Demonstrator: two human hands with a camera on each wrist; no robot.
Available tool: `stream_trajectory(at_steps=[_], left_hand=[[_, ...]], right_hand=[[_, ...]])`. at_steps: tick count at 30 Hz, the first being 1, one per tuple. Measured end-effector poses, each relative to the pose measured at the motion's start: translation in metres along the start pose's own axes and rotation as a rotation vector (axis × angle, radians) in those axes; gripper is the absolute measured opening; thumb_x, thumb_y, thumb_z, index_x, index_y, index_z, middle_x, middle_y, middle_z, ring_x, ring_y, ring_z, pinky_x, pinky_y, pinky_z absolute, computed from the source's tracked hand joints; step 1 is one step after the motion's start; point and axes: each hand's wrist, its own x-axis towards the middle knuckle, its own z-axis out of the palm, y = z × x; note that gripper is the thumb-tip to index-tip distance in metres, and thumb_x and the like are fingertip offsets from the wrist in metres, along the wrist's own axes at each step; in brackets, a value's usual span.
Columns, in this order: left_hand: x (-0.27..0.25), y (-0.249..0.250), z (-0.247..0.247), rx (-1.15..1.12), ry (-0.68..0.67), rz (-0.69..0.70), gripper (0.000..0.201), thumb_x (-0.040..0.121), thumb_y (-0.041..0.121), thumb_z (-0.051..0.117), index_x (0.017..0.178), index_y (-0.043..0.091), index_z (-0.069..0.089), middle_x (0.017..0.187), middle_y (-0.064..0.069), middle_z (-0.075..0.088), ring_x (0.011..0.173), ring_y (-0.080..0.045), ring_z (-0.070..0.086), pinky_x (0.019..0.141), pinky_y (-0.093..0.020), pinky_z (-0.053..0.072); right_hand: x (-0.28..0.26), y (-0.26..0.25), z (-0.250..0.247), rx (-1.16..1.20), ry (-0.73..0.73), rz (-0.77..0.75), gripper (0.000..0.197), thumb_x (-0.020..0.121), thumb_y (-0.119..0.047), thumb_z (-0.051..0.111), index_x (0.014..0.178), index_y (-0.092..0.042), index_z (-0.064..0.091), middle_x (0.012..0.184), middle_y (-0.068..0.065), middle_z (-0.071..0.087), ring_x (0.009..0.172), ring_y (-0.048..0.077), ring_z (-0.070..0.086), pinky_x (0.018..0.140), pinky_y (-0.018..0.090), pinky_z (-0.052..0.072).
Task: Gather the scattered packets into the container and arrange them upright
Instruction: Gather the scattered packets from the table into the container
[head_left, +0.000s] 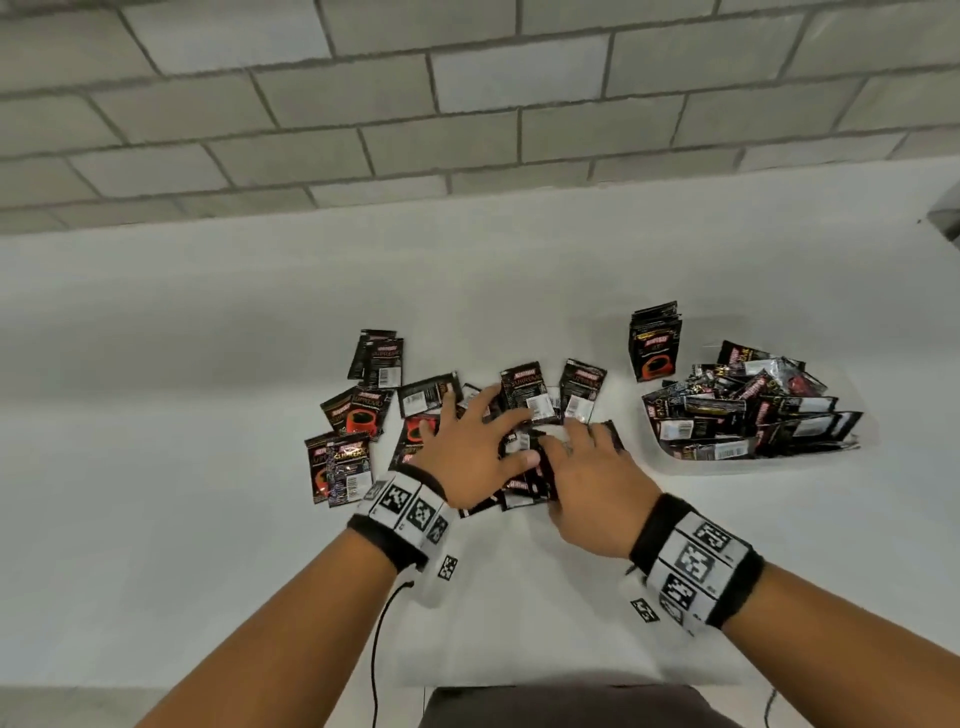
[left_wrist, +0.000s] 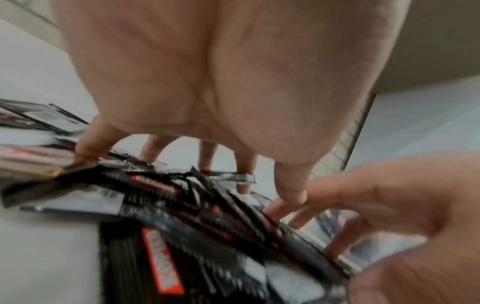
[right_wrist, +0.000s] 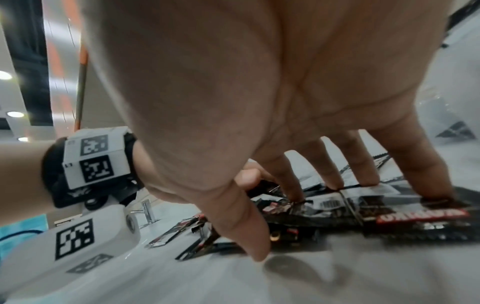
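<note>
Behind the white table (head_left: 208, 415), a wall of pale grey blocks (head_left: 467, 93) with darker mortar lines in a running pattern. At the table's far right edge, a grey object (head_left: 945, 221), cut off by the frame and too little shown to identify. From the right wrist view, round ceiling lights (right_wrist: 14, 113) at far left, an orange vertical strip (right_wrist: 82, 61) beside a dark panel, and a patch of blue (right_wrist: 23, 224) lower left.

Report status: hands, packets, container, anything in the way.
Both hands, left and right, spread flat on scattered packets. Container at right, packets inside mostly lying jumbled. Nothing between pile and container.
</note>
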Motion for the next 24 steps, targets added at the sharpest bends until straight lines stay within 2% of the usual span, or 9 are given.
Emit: stream_trajectory(at_steps=[2,4,6,8,12,15,19,22,24], left_hand=[[-0.015,-0.009,-0.009,-0.132,0.057,0.076,0.063,0.096,0.065,0.051,0.153,0.053,0.026,0.17,0.008,0.002,0.155,-0.038,0.008,0.122,-0.063,0.019],[-0.025,-0.028,-0.028,-0.311,0.216,0.097,0.061,0.095,0.056,0.06,0.151,0.045,0.036,0.166,0.006,0.014,0.146,-0.025,0.031,0.119,-0.05,0.032],[-0.028,-0.054,-0.055,-0.404,0.435,0.037,0.052,0.095,0.045,0.066,0.143,0.035,0.049,0.155,0.0,0.035,0.13,-0.019,0.05,0.113,-0.044,0.043],[-0.013,-0.089,-0.078,-0.352,0.512,-0.073,0.047,0.097,0.04,0.064,0.141,0.028,0.052,0.148,-0.003,0.046,0.128,-0.022,0.055,0.109,-0.037,0.044],[0.023,-0.13,-0.09,-0.111,0.186,-0.332,0.075,0.095,0.07,0.042,0.157,0.03,0.032,0.164,-0.011,0.032,0.147,-0.032,0.037,0.12,-0.047,0.032],[0.017,-0.1,-0.074,0.04,0.011,-0.336,0.062,0.104,0.059,0.035,0.159,0.031,0.029,0.167,-0.007,0.022,0.148,-0.042,0.029,0.12,-0.055,0.029],[-0.008,-0.055,-0.041,0.062,-0.034,-0.27,0.062,0.105,0.06,0.029,0.161,0.036,0.017,0.17,-0.012,0.009,0.152,-0.047,0.014,0.121,-0.058,0.022],[-0.02,-0.04,-0.02,0.028,-0.044,-0.153,0.058,0.107,0.055,0.029,0.161,0.036,0.018,0.169,-0.012,0.014,0.153,-0.042,0.012,0.123,-0.053,0.015],[-0.028,-0.038,-0.018,-0.086,0.006,-0.053,0.054,0.108,0.049,0.035,0.159,0.037,0.024,0.167,-0.008,0.022,0.153,-0.036,0.019,0.124,-0.048,0.017]], right_hand=[[-0.007,0.006,-0.006,0.096,-0.018,-0.058,0.066,0.089,-0.035,0.059,0.147,-0.02,0.032,0.151,0.011,0.027,0.134,0.034,0.03,0.109,0.047,0.041],[-0.009,0.012,-0.017,0.182,0.002,-0.083,0.061,0.09,-0.036,0.061,0.145,-0.023,0.038,0.146,0.006,0.033,0.131,0.029,0.035,0.109,0.041,0.042],[-0.004,0.017,-0.03,0.222,0.062,-0.071,0.056,0.091,-0.037,0.061,0.143,-0.025,0.043,0.142,0.002,0.037,0.129,0.025,0.039,0.108,0.039,0.043],[0.008,0.02,-0.041,0.228,0.116,-0.028,0.054,0.091,-0.035,0.061,0.142,-0.023,0.045,0.14,0.004,0.041,0.127,0.026,0.043,0.107,0.037,0.043],[0.024,0.024,-0.039,0.19,0.069,0.063,0.061,0.089,-0.034,0.063,0.145,-0.021,0.042,0.14,0.009,0.042,0.124,0.031,0.046,0.104,0.039,0.043],[0.018,0.022,-0.026,0.161,0.014,0.032,0.06,0.089,-0.035,0.061,0.145,-0.023,0.042,0.14,0.006,0.039,0.126,0.029,0.042,0.105,0.041,0.044],[0.008,0.021,-0.012,0.117,0.039,-0.009,0.057,0.089,-0.035,0.062,0.142,-0.024,0.045,0.142,0.003,0.037,0.128,0.027,0.038,0.103,0.041,0.047],[0.004,0.024,-0.014,0.173,0.025,-0.018,0.057,0.09,-0.035,0.063,0.143,-0.023,0.046,0.141,0.003,0.038,0.132,0.026,0.037,0.111,0.037,0.038],[0.004,0.025,-0.02,0.183,0.027,-0.022,0.053,0.092,-0.034,0.062,0.141,-0.022,0.048,0.138,0.003,0.042,0.129,0.026,0.041,0.11,0.038,0.037]])
